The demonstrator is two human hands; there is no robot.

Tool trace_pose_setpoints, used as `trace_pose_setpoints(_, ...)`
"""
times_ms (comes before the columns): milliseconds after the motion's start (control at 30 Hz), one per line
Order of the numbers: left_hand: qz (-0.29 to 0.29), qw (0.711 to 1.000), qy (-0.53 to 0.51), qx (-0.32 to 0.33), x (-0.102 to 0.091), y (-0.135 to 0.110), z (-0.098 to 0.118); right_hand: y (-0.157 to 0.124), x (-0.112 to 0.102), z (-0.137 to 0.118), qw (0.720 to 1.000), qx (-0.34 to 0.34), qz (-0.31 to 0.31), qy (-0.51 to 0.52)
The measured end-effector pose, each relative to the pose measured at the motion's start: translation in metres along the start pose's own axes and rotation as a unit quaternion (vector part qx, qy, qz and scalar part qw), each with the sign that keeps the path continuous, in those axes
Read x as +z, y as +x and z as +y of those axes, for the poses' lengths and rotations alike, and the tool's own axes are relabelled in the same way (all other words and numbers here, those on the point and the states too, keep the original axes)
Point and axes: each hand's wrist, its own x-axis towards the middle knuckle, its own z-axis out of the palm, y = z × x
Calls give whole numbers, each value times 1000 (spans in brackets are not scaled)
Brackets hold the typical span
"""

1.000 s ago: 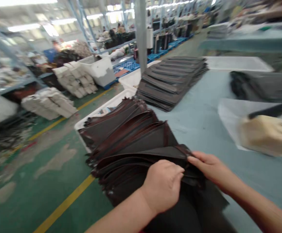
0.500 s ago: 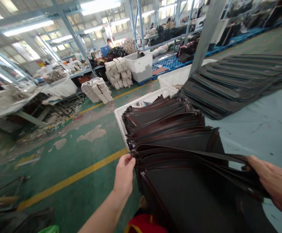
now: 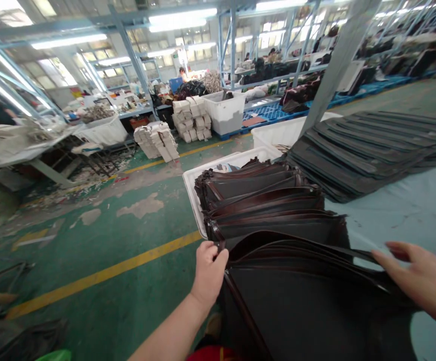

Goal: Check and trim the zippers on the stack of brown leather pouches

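Nearest: dark panels (image 3: 308, 306), long upper edge running left to right. At left end, pinching corner: left hand (image 3: 210, 273), fingers curled tight. At right end, along edge: right hand (image 3: 415, 278), fingers loosely parted, no firm hold visible. Just beyond: dark folded pieces (image 3: 255, 190), rim of white bin (image 3: 192, 195) at left. Farther right: grey stack (image 3: 376, 155) on pale blue table (image 3: 402, 220).
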Motion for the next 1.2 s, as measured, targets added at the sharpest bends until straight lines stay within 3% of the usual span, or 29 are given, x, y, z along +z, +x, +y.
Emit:
trace_pose_setpoints(67,30,989,118,80,-4,-10,2,10,-6,-27,996,-41,-15,-77)
trace_pose_setpoints(133,16,977,155,145,-10,-17,4,15,-10,-68,989,-125,-9,-83)
trace_pose_setpoints(200,-59,972,126,190,-16,-21,6,16,-7,-118,979,-202,-12,-13)
trace_pose_setpoints(333,-216,925,82,303,-14,-32,6,7,20,-210,940,-305,-139,70)
trace_pose_setpoints(400,-250,894,92,361,-7,-41,6,-1,38,-240,927,-326,-180,48)
trace_pose_setpoints(467,-272,875,80,393,-2,-49,4,-9,54,-258,931,-322,-171,2)
trace_pose_setpoints(533,-262,901,27,345,-2,-49,3,-16,66,-266,941,-308,-137,-38)
trace_pose_setpoints(633,-146,983,-60,91,-9,-30,-4,-24,75,-267,946,-297,-111,-60)
trace_pose_setpoints(667,-94,993,-64,11,-12,-20,-7,-25,76,-266,947,-297,-110,-60)
trace_pose_setpoints(733,-18,997,-33,-62,-15,0,-16,-26,76,-266,949,-292,-103,-57)
trace_pose_setpoints(800,11,997,-8,-77,-13,14,-24,-26,74,-267,952,-284,-95,-55)
trace_pose_setpoints(900,9,996,-10,-88,-7,23,-32,-26,70,-269,953,-284,-93,-60)
trace_pose_setpoints(1200,-16,997,-1,-76,-4,10,-29,-37,69,-267,918,-357,-169,-3)
